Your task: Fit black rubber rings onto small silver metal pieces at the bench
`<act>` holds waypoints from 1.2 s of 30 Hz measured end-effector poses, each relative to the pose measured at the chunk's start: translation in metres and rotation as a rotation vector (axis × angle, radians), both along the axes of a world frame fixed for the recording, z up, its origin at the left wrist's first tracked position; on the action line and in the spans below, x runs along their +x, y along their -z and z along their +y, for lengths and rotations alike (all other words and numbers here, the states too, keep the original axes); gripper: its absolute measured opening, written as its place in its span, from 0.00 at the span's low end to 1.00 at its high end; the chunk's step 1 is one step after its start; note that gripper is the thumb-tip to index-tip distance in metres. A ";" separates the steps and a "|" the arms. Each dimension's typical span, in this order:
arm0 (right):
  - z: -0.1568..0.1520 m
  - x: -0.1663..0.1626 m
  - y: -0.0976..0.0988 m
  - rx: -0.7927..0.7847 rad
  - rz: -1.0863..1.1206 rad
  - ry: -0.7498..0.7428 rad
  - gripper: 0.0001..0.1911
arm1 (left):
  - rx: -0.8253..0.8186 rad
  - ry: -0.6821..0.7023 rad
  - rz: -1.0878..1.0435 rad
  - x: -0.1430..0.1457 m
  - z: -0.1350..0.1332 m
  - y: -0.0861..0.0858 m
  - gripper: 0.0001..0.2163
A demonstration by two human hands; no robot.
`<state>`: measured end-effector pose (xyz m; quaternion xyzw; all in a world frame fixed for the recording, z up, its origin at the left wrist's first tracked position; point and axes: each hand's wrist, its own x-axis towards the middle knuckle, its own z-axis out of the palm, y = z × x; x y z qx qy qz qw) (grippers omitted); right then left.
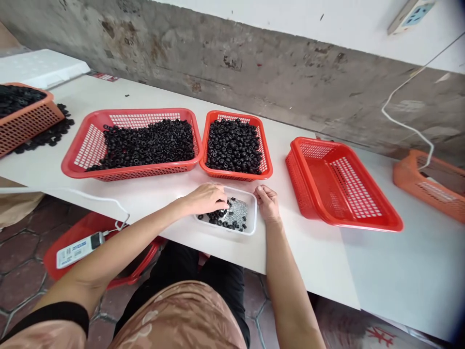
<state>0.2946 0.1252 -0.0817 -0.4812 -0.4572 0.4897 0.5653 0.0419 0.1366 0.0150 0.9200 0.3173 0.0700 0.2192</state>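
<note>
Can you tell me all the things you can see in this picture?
red baskets: three, red, in a row on the table
white table: one, white, under the baskets
black rings: many, black, in two red baskets and the tray
orange baskets: two, orange, at far left and far right
white tray: one, white, at the table's front edge
silver bits: many, silvery, in the tray
floor basket: one, red, under the table
wall socket: one, white, on the wall
left hand: one, over the tray, on black rings
right hand: one, at the tray's right corner
</note>
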 end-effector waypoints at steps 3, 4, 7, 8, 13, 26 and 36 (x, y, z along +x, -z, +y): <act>0.000 0.000 -0.001 -0.009 0.002 -0.006 0.27 | -0.064 0.002 -0.117 -0.007 0.001 -0.014 0.11; 0.000 0.000 -0.001 -0.011 0.002 -0.007 0.26 | -0.077 -0.024 -0.187 -0.009 0.002 -0.020 0.11; 0.000 0.001 0.000 -0.011 0.000 -0.011 0.26 | -0.071 -0.255 -0.482 -0.019 0.013 -0.038 0.11; 0.000 0.001 0.000 -0.008 -0.001 -0.011 0.26 | -0.038 -0.379 -0.586 -0.027 0.021 -0.044 0.11; -0.001 0.001 0.001 0.009 0.001 -0.019 0.25 | 0.247 -1.047 -0.951 -0.095 0.091 -0.056 0.14; -0.002 0.005 0.006 0.021 -0.017 -0.010 0.23 | 0.039 -1.019 0.203 -0.110 0.152 -0.008 0.34; -0.002 0.006 0.008 0.012 -0.019 -0.003 0.24 | 0.085 -1.021 0.194 -0.107 0.153 -0.004 0.22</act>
